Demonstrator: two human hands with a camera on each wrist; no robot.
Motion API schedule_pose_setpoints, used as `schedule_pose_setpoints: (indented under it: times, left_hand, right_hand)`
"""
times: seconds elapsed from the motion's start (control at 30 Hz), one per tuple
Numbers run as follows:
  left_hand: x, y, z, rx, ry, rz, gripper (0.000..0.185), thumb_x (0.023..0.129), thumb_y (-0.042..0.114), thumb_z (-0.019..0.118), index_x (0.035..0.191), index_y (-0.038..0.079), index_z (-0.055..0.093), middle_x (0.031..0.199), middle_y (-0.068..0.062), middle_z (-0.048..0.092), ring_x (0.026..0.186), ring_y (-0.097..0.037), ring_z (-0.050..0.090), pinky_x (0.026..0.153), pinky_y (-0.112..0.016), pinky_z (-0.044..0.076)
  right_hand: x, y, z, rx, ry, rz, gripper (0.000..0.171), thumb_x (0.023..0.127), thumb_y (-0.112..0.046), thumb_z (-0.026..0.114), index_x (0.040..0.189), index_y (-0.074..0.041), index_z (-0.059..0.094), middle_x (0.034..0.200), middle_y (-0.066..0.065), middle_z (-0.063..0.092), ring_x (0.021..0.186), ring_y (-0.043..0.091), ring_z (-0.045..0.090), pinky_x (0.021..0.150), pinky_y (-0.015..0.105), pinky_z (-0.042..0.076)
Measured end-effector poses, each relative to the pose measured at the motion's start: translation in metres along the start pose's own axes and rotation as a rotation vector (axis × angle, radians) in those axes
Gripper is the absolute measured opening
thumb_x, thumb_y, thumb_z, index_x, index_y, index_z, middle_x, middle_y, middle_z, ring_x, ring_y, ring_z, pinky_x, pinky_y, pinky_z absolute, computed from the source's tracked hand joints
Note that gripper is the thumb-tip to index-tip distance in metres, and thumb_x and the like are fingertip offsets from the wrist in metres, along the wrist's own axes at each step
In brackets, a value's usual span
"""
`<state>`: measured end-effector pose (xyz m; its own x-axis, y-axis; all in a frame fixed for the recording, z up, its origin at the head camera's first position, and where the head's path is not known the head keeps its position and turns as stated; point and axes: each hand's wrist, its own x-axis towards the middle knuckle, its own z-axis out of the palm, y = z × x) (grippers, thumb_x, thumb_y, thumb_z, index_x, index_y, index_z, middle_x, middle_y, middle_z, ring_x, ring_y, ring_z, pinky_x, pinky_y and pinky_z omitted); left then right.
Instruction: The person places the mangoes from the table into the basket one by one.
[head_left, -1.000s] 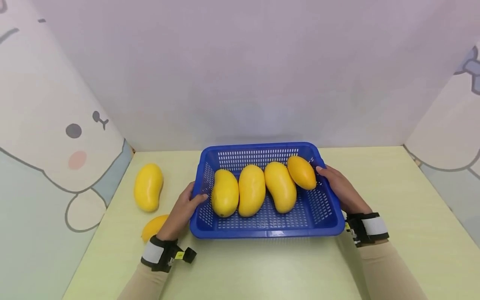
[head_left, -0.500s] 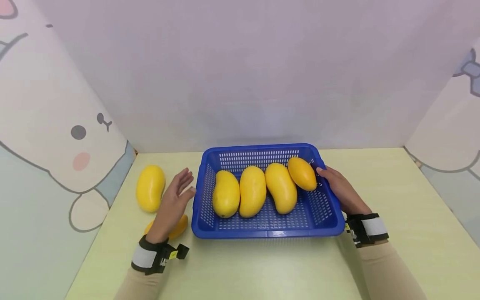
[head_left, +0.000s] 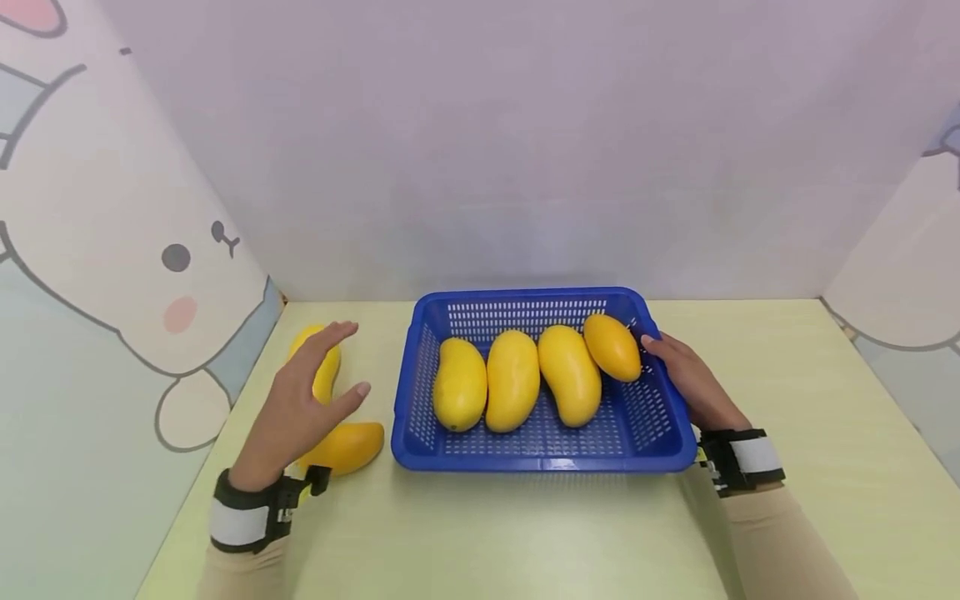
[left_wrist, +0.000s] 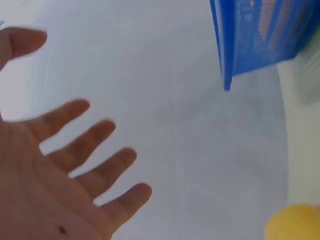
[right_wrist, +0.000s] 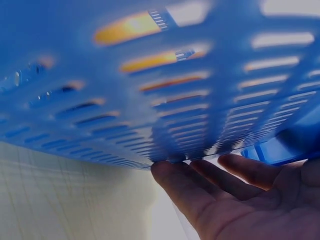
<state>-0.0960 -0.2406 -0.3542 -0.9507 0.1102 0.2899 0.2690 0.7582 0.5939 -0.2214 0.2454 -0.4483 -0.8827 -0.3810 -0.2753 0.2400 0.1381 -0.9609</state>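
A blue slotted basket (head_left: 525, 296) stands mid-table and holds several yellow mangoes (head_left: 513, 379). My right hand (head_left: 690, 383) holds its right rim: the thumb lies over the rim beside the orange-tinted mango (head_left: 612, 346), and the fingers (right_wrist: 190, 187) reach under the outer wall (right_wrist: 150, 100). My left hand (head_left: 311, 400) hovers open with its fingers (left_wrist: 85, 145) spread, left of the basket (left_wrist: 255, 40). It is above two loose mangoes, one farther back (head_left: 328, 379) and one nearer (head_left: 348, 446), and touches neither that I can see.
The pale green table (head_left: 525, 533) is enclosed by a lilac back wall and cartoon-printed side panels (head_left: 112, 250). A yellow mango edge (left_wrist: 295, 222) shows low in the left wrist view.
My left hand let go of the basket's left rim and swung out to the left, over the two loose mangoes. The right hand kept its place on the right rim.
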Motion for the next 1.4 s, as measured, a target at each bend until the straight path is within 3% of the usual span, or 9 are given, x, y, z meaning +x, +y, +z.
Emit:
schedule_pose_setpoints:
  times: [0.17, 0.4, 0.5, 0.73, 0.97, 1.23, 1.4]
  left_hand:
    - [-0.005, -0.001, -0.021, 0.098, -0.187, -0.024, 0.078, 0.086, 0.039, 0.080, 0.152, 0.019, 0.045, 0.160, -0.011, 0.036, 0.151, -0.034, 0.019, 0.110, -0.071, 0.025]
    - [-0.007, -0.006, -0.032, 0.152, -0.336, -0.109, 0.092, 0.076, 0.051, 0.085, 0.152, 0.018, 0.044, 0.161, -0.016, 0.032, 0.150, -0.041, 0.018, 0.109, -0.071, 0.027]
    - [-0.006, -0.009, -0.029, 0.161, -0.368, -0.100, 0.095, 0.073, 0.049, 0.087, 0.152, 0.017, 0.045, 0.160, -0.017, 0.033, 0.148, -0.044, 0.020, 0.110, -0.070, 0.028]
    - [-0.004, -0.015, -0.020, 0.226, -0.386, -0.044, 0.100, 0.067, 0.044, 0.093, 0.150, 0.013, 0.048, 0.154, -0.018, 0.042, 0.145, -0.045, 0.024, 0.112, -0.074, 0.005]
    - [-0.004, -0.019, -0.008, 0.291, -0.441, -0.038, 0.098, 0.066, 0.040, 0.094, 0.150, 0.016, 0.049, 0.150, -0.015, 0.048, 0.138, -0.041, 0.035, 0.104, -0.068, 0.028]
    - [-0.004, -0.014, -0.002, 0.301, -0.482, -0.021, 0.095, 0.067, 0.037, 0.094, 0.148, 0.013, 0.051, 0.147, -0.015, 0.051, 0.136, -0.043, 0.038, 0.103, -0.068, 0.031]
    - [-0.011, -0.018, 0.006, 0.326, -0.514, -0.041, 0.095, 0.067, 0.038, 0.094, 0.148, 0.012, 0.051, 0.146, -0.016, 0.052, 0.134, -0.045, 0.041, 0.104, -0.069, 0.032]
  right_hand:
    - [0.000, -0.002, -0.001, -0.007, 0.003, 0.001, 0.077, 0.105, -0.055, 0.037, 0.163, -0.011, 0.014, 0.125, 0.017, 0.059, 0.102, 0.037, 0.068, 0.082, 0.052, 0.059]
    - [0.000, -0.003, 0.000, -0.019, 0.003, 0.009, 0.076, 0.105, -0.055, 0.036, 0.163, -0.012, 0.013, 0.127, 0.019, 0.057, 0.103, 0.038, 0.067, 0.083, 0.052, 0.058]
    - [0.000, -0.002, 0.000, -0.022, 0.006, 0.007, 0.077, 0.105, -0.056, 0.036, 0.163, -0.012, 0.013, 0.127, 0.018, 0.057, 0.103, 0.037, 0.068, 0.083, 0.052, 0.058]
    - [0.002, -0.002, 0.000, -0.016, 0.004, -0.003, 0.077, 0.105, -0.056, 0.037, 0.163, -0.012, 0.013, 0.126, 0.015, 0.058, 0.103, 0.035, 0.068, 0.083, 0.051, 0.059]
    - [0.000, -0.002, 0.001, -0.031, 0.023, 0.012, 0.078, 0.104, -0.057, 0.037, 0.163, -0.011, 0.013, 0.127, 0.018, 0.056, 0.102, 0.034, 0.068, 0.083, 0.050, 0.059]
    - [0.000, -0.002, 0.001, -0.013, 0.009, -0.007, 0.077, 0.105, -0.056, 0.037, 0.163, -0.011, 0.013, 0.131, 0.020, 0.053, 0.104, 0.034, 0.068, 0.083, 0.051, 0.059]
    - [0.001, -0.002, 0.000, -0.024, 0.008, -0.014, 0.077, 0.105, -0.055, 0.037, 0.163, -0.012, 0.013, 0.129, 0.019, 0.055, 0.103, 0.033, 0.069, 0.082, 0.050, 0.059]
